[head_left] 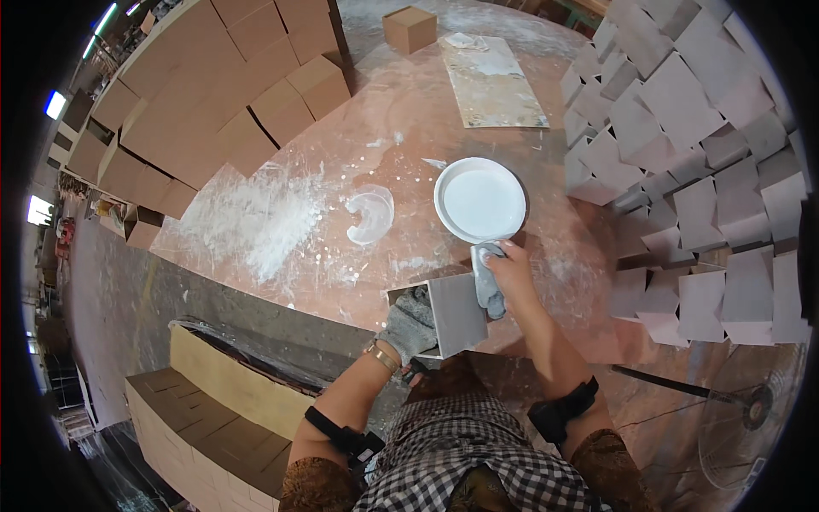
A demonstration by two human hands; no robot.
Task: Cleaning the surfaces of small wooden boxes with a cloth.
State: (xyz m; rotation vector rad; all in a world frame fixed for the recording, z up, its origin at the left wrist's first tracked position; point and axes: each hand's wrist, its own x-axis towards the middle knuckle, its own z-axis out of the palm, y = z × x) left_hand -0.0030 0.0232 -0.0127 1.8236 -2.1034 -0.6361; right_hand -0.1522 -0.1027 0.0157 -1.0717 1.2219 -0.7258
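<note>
My left hand (411,324), in a grey knit glove, reaches into the open end of a whitish box (459,314) and holds it up by its inside, most fingers hidden there. In my bare right hand (512,269) is a grey, white-smeared sponge (488,277), gripped between thumb and fingers. The sponge is at the box's right side; whether it touches cannot be made out. Just beyond it, on the table, stands a round white basin (480,198) with white liquid in it.
Brown boxes (281,94) are stacked at the far left, whitish coated ones (682,128) along the right. A single brown box (409,30) and a stained board (495,81) lie at the back of the white-spattered table (375,290). A fan (752,408) stands lower right.
</note>
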